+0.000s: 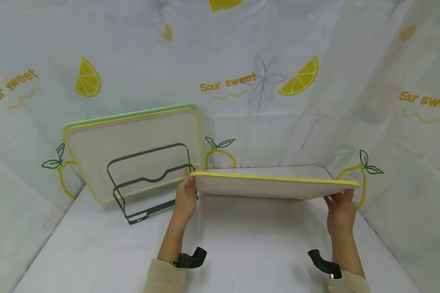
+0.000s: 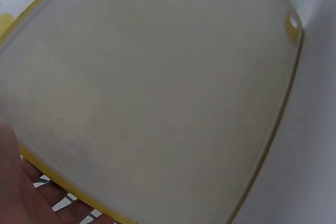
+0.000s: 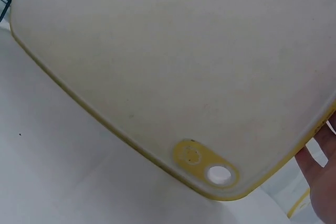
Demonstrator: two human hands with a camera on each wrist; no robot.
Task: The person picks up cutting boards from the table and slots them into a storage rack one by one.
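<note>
A whitish cutting board (image 1: 253, 188) with a yellow rim is lifted over the table and seen tilted, almost edge-on, in the head view. My left hand (image 1: 186, 198) grips its left end, and fingers show behind the yellow edge in the left wrist view. At the opposite end my right hand (image 1: 342, 213) holds the right edge. In the right wrist view a yellow corner patch (image 3: 197, 158) with an oval hole lies near the board's lower corner. The board's broad pale face (image 2: 157, 87) fills most of the left wrist view.
Left of the held board stands a dark wire rack (image 1: 155, 209). Another yellow-rimmed board (image 1: 132, 140) leans upright behind its wires, with a green-edged board (image 1: 132, 115) behind that. A lemon-printed cloth (image 1: 150, 61) hangs around the white table (image 1: 249, 252).
</note>
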